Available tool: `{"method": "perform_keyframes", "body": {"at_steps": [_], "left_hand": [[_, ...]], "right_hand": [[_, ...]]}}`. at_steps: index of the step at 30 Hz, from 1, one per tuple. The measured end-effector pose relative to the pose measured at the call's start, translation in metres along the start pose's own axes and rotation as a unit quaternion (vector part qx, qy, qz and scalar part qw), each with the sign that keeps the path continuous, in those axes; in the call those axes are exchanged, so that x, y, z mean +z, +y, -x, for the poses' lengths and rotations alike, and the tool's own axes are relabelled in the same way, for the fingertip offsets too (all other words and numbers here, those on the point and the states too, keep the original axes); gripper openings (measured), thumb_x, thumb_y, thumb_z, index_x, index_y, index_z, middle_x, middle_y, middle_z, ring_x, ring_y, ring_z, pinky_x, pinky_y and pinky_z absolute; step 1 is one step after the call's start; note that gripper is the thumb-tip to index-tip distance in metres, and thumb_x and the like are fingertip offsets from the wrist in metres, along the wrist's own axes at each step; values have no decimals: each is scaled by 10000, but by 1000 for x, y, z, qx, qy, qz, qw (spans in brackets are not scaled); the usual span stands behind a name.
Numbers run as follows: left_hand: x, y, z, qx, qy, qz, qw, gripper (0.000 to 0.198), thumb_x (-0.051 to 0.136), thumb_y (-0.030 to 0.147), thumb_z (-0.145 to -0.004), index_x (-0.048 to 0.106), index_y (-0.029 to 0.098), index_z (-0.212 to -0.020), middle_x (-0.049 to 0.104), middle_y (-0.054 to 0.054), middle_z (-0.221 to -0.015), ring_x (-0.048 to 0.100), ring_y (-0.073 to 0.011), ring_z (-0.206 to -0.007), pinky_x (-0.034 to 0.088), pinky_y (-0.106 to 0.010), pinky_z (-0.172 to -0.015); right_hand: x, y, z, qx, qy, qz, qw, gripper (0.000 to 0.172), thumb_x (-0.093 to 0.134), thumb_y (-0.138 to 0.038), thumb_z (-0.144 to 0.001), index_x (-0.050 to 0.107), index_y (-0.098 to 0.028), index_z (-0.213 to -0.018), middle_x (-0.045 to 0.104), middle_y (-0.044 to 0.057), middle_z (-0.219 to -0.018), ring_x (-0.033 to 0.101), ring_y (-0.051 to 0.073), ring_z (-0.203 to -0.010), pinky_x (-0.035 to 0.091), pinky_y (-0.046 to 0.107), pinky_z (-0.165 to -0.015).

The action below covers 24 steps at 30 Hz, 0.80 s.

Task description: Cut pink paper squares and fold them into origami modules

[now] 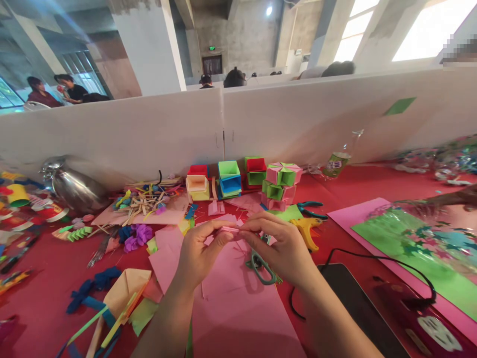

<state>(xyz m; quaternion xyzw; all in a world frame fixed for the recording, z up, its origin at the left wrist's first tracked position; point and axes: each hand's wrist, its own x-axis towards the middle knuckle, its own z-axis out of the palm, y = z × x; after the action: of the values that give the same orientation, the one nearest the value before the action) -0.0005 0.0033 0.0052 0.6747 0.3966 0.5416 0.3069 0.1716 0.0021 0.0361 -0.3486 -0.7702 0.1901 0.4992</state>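
Between the fingertips of my left hand [203,248] and my right hand [278,243] is a small folded piece of pink paper [229,229]. Both hands are closed in a pinch on it, thumbs below and fingers above. Beneath them lies a large sheet of pink paper [242,318]. Scissors with green handles [263,268] lie by my right hand, their blades partly hidden. Beyond the hands stand folded paper boxes in red, green, blue and cream, among them a blue box [231,185] and a stacked pink and green paper form [281,185].
A yellow glue gun [306,233] and pliers [312,209] lie to the right, near a black phone-like slab [350,303] and its cable. A metal jug [76,184], wooden sticks [143,201] and paper scraps fill the left. Another person's hand [460,196] reaches in at right.
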Motion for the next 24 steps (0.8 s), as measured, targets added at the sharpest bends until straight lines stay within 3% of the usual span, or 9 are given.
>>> {"method": "perform_keyframes", "body": {"at_steps": [5, 12, 18, 24], "left_hand": [[4, 2, -1, -30, -4, 72, 997, 180, 602, 337, -828, 718, 200, -839, 736, -36, -763, 686, -172, -688, 564, -275, -658], [0, 2, -1, -34, 39, 36, 998, 196, 614, 342, -814, 720, 185, -766, 721, -29, -727, 658, -157, -679, 523, -240, -628], [-4, 2, -1, -48, 14, 63, 997, 262, 673, 327, -769, 693, 220, -1008, 649, 34, -592, 568, -94, -517, 437, -176, -479], [-2, 2, -2, -53, 20, 75, 996, 110, 658, 306, -783, 713, 212, -795, 721, -11, -739, 654, -141, -696, 507, -224, -643]], "right_hand": [[1, -4, 0, -5, -8, 2, 1000, 144, 554, -161, -829, 633, -187, -712, 613, 22, -706, 579, 134, -656, 483, 256, -602], [2, -3, 0, 55, -5, -4, 998, 100, 650, -192, -791, 644, -195, -691, 621, 0, -660, 573, 124, -608, 454, 233, -539], [-4, 0, 0, 59, -28, 5, 998, 144, 596, -204, -835, 633, -188, -697, 607, 4, -676, 573, 127, -632, 460, 242, -584], [-1, -2, 2, 41, -34, 7, 999, 183, 550, -146, -847, 584, -182, -670, 594, 14, -709, 569, 131, -667, 454, 241, -613]]}}
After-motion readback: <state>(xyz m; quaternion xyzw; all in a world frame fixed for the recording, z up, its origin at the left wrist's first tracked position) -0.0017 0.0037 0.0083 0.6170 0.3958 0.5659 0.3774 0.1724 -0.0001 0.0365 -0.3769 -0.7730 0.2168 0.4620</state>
